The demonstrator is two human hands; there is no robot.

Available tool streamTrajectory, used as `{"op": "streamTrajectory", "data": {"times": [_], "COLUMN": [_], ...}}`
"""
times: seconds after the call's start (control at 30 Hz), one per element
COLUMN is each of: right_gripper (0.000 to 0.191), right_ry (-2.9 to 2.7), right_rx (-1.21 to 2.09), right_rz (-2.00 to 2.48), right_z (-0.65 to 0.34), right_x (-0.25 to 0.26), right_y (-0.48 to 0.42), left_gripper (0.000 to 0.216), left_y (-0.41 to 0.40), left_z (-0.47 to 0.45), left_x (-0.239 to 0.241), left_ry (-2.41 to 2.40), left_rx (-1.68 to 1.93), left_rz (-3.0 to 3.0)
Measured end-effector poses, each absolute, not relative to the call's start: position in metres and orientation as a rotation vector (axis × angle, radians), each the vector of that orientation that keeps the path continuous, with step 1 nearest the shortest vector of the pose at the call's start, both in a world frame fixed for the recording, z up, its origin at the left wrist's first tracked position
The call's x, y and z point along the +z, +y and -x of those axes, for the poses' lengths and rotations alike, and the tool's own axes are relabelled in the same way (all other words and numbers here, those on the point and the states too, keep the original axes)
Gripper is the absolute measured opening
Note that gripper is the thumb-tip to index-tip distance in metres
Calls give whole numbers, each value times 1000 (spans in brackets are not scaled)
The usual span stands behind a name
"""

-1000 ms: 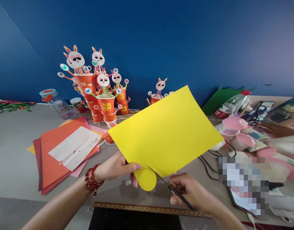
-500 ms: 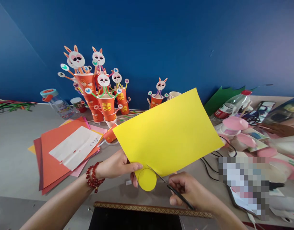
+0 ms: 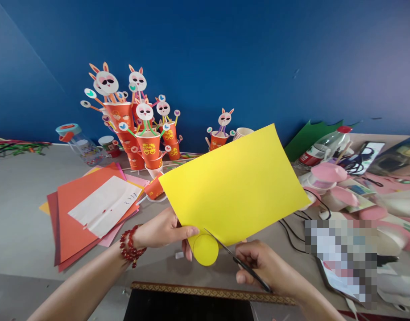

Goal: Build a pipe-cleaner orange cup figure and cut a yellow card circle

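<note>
My left hand (image 3: pixel 163 232), with a red bead bracelet on the wrist, pinches the lower left edge of a yellow paper sheet (image 3: pixel 234 185) held up over the table. A round disc shape (image 3: pixel 205 249) hangs at the sheet's bottom corner, partly cut free. My right hand (image 3: pixel 265 265) is closed on small dark scissors (image 3: pixel 229 256), whose blades sit in the cut between the disc and the sheet.
A stack of orange and pink paper (image 3: pixel 91 209) lies at left. Orange paper cups with bunny faces (image 3: pixel 141 129) stand at the back. A bottle (image 3: pixel 320 149), pink caps, cables and clutter fill the right side. A dark box edge (image 3: pixel 191 296) lies below my hands.
The yellow sheet has turned slightly, its top corner swinging to the right. Both hands stay in nearly the same place.
</note>
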State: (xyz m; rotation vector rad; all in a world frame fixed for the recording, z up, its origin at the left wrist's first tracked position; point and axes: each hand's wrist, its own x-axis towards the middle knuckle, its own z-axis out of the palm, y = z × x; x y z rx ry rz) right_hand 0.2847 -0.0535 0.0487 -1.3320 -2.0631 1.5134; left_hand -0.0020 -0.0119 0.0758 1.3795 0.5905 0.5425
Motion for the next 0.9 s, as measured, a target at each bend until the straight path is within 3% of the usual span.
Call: {"op": "streamTrajectory", "data": {"times": [0.67,0.9], "right_gripper": [73,67], "right_ry": [-2134,-2033], "right_rx": [1439,1450], "right_rz": [1315,1388], "right_z": [-288,-288], "right_x": [42,42], "right_y": [-53,-57], "left_gripper": [39,35], "left_y": [-10,-10], "left_z": [1,-2], "left_x": [79,77], "left_ry": [584,737], "left_rx": [527,689], "left_rz": [-1398,-1419]}}
